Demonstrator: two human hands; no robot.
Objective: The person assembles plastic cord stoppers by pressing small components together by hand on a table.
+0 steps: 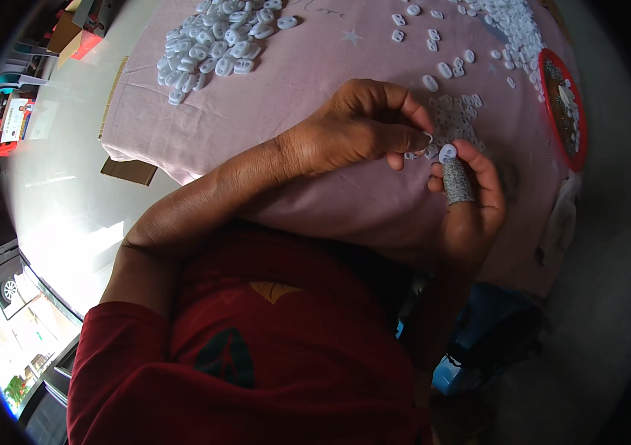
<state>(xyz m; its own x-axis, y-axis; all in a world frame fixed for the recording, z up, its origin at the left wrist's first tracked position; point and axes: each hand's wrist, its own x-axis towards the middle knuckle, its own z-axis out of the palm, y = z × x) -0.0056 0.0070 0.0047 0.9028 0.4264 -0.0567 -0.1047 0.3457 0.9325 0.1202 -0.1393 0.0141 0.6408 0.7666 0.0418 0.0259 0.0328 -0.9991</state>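
My left hand pinches a tiny pale piece between thumb and index finger; its exact kind is too small to make out. Just beside it, my right hand grips a small round white plastic piece between the thumb and a finger. A grey speckled sleeve wraps the right thumb. Behind the fingertips lies a loose group of small, flat whitish pieces, partly hidden by my hands. The two held pieces are close together, but whether they touch cannot be made out.
A pile of white oval two-holed plastic pieces lies far left on the pink cloth. Smaller white pieces heap at the far right, with several scattered nearby. A red-rimmed tray holds small bits at the table's right edge.
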